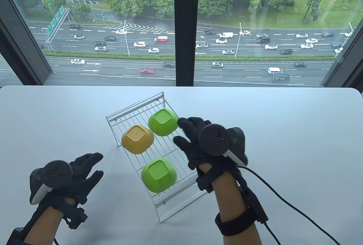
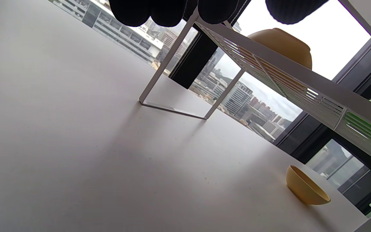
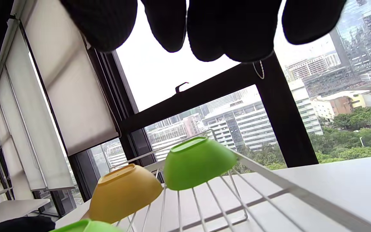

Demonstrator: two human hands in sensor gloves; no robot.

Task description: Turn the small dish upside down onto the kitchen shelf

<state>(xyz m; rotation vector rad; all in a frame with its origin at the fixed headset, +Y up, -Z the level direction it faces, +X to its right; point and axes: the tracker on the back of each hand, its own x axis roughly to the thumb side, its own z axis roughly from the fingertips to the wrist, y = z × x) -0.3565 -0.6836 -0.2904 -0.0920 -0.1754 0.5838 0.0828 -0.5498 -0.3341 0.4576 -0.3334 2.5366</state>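
A white wire shelf [image 1: 133,106] stands mid-table. Three small dishes lie upside down on it: a far green dish [image 1: 163,122], a yellow dish [image 1: 137,139] and a near green dish [image 1: 158,175]. My right hand [image 1: 184,131] hovers over the shelf's right side with fingers spread, holding nothing, its fingertips right beside the far green dish [image 3: 196,162]. My left hand [image 1: 95,165] is open and empty, left of the shelf. In the left wrist view another yellow dish [image 2: 306,190] sits upright on the table beyond the shelf [image 2: 285,77]; the table view does not show it.
The white table [image 1: 283,131] runs up to a large window along its far edge. A black cable [image 1: 272,188] trails from my right wrist across the table's right front.
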